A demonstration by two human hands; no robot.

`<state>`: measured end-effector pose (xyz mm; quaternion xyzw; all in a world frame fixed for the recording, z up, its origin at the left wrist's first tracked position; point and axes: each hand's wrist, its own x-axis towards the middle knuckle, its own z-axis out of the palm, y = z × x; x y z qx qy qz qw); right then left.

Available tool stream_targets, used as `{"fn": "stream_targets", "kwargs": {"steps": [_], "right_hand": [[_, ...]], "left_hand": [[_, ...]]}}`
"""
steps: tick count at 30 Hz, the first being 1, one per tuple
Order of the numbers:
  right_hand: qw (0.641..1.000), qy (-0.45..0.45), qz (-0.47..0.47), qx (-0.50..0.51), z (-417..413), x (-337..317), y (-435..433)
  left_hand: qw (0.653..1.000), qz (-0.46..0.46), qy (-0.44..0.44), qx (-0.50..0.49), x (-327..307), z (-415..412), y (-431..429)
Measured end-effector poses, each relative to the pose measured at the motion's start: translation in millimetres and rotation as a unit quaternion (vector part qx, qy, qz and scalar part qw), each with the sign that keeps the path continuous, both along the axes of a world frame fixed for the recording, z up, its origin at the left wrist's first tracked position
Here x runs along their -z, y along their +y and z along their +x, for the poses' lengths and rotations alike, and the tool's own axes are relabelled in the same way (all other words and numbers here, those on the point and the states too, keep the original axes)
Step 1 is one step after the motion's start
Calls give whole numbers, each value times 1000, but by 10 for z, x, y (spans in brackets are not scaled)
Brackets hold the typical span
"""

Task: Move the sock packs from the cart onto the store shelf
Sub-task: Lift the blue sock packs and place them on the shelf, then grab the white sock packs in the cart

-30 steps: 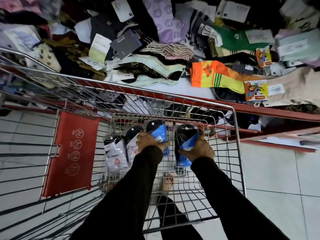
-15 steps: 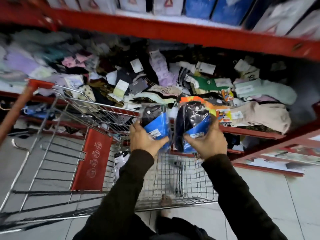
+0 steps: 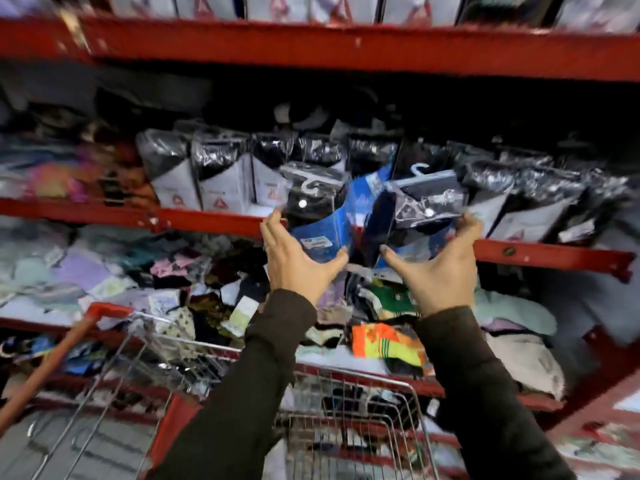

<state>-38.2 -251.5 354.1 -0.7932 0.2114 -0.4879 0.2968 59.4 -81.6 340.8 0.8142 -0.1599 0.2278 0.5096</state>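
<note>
1. Head view, centre of frame: the left hand (image 3: pixel 298 261) grips a left pack (image 3: pixel 318 216) by its lower edge, thumb on one side and fingers on the other; the right hand (image 3: pixel 433 268) grips a right pack (image 3: pixel 419 216) the same way. Both packs are raised in front of the middle shelf (image 3: pixel 207 218), at its red front rail, not yet set down.
2. The packs look light: dark socks in a glossy clear sleeve with a blue card and a small plastic hook on top. The film is probably slippery and the socks soft, so the stiff blue card at the bottom seems the surest place to hold; squeezing the upper part would only crumple it.
3. On the middle shelf, a row (image 3: pixel 221 174) of standing packs with white cards fills the left and right stretches. The gap just behind the two held packs seems narrow, and neighbours could tip if nudged.
4. Lower frame: the cart (image 3: pixel 346 403) sits below the arms, its contents blurred. A lower shelf holds a pile (image 3: pixel 173 282) of loose socks, clear of the hands.
</note>
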Motion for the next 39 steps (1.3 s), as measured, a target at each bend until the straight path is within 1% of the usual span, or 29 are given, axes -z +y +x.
{"fn": "stream_targets", "kwargs": {"steps": [3, 6, 8, 11, 14, 17, 19, 21, 22, 24, 25, 27, 29, 30, 32, 34, 36, 38, 39], "right_hand": [[999, -41, 21, 6, 295, -190, -167], [998, -43, 36, 15, 564, -245, -302], [999, -13, 25, 36, 703, -227, -381], [996, 55, 6, 70, 830, -150, -466], [991, 106, 18, 80, 896, -74, -502], [989, 130, 17, 61, 905, -41, -504], [989, 137, 25, 47, 847, 11, -422], [993, 110, 43, 28, 739, 110, -249], [996, 82, 42, 19, 677, 187, -144], [999, 33, 31, -6, 530, 467, 127], [999, 29, 26, -25, 446, 620, 258], [993, 89, 32, -73, 313, 1032, 536], [973, 191, 59, -118, 189, 1500, 805], [957, 243, 72, -142, 139, 1704, 917], [909, 361, 105, -178, 73, 2144, 1160], [852, 472, 121, -191, 30, 2588, 1430], [793, 562, 123, -198, -11, 2939, 1638], [737, 630, 119, -214, -7, 3278, 1869], [716, 651, 116, -223, -4, 3437, 1963]], "left_hand": [[999, -27, -12, 45, -293, 249, -303], [996, -35, -33, 71, -426, 461, -609], [998, -10, -12, 64, -420, 563, -790], [998, 57, 26, 10, -319, 642, -976], [992, 121, 44, -15, -250, 685, -1120], [989, 143, 36, -8, -276, 713, -1219], [990, 131, 39, 23, -232, 693, -1174], [994, 83, 33, 70, -104, 627, -1028], [994, 60, 21, 84, -10, 576, -925], [995, 38, -22, 87, 307, 433, -637], [995, 35, -38, 90, 482, 348, -486], [995, 55, -18, 86, 952, 217, -112], [991, 112, 59, 40, 1540, 85, 349], [985, 135, 110, 12, 1813, 24, 580], [956, 153, 247, -33, 2349, -108, 1052], [906, 145, 392, -69, 2806, -238, 1490], [845, 145, 508, -86, 3145, -365, 1793], [790, 197, 574, -91, 3510, -465, 2032], [766, 231, 594, -83, 3660, -510, 2123]]}}
